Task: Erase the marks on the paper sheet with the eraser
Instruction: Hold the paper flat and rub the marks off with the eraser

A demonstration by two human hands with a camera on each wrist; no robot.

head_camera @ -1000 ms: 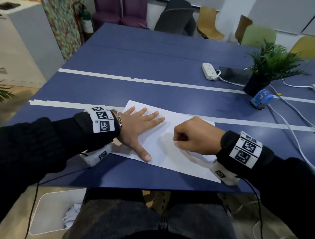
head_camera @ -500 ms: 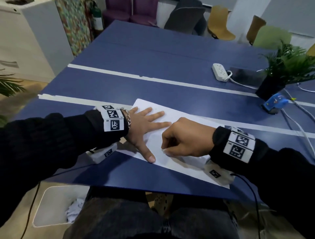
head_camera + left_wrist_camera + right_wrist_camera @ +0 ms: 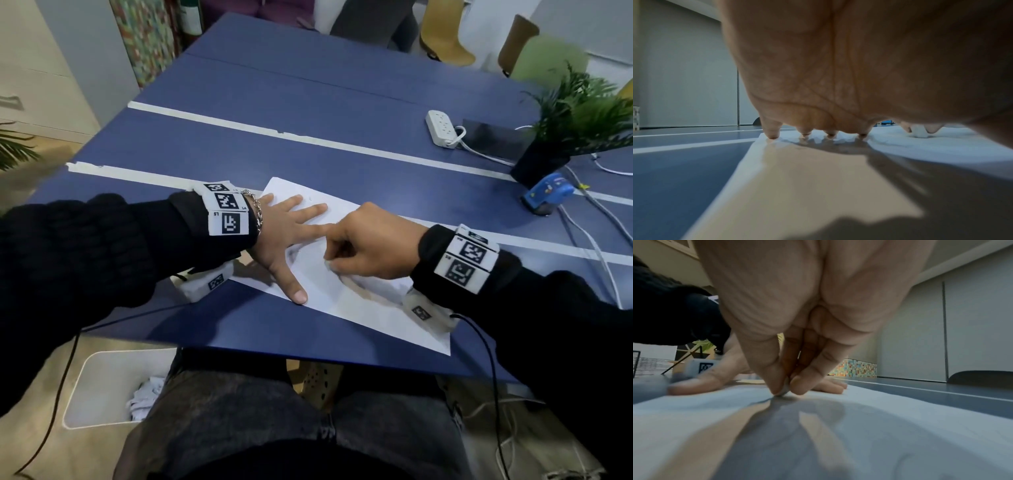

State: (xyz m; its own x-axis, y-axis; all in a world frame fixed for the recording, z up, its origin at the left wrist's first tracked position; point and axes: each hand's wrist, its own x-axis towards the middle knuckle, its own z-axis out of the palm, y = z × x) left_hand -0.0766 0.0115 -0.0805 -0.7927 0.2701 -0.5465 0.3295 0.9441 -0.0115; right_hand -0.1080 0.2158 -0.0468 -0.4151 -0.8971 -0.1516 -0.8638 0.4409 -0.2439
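A white paper sheet (image 3: 359, 308) lies at an angle near the front edge of the blue table (image 3: 308, 102). My left hand (image 3: 287, 236) lies flat on the sheet's left part, fingers spread, fingertips (image 3: 773, 135) pressing it down. My right hand (image 3: 363, 246) is curled over the sheet's middle and pinches a small white eraser (image 3: 785, 390) between thumb and fingers, its tip on the paper. The left wrist view shows the eraser (image 3: 919, 132) upright between those fingers. The head view hides the eraser. I make out faint marks (image 3: 298, 253) on the sheet beside it.
At the back right stand a potted plant (image 3: 561, 123), a white power strip (image 3: 442, 128), a dark phone (image 3: 493, 138), a blue tape dispenser (image 3: 544, 193) and loose cables (image 3: 589, 240). White tape lines (image 3: 308, 138) cross the table. A white bin (image 3: 113, 387) sits below left.
My right hand with the eraser has slid leftward along the sheet, closer to my left hand's fingers. The left hand has stayed flat on the paper. The head camera has shifted.
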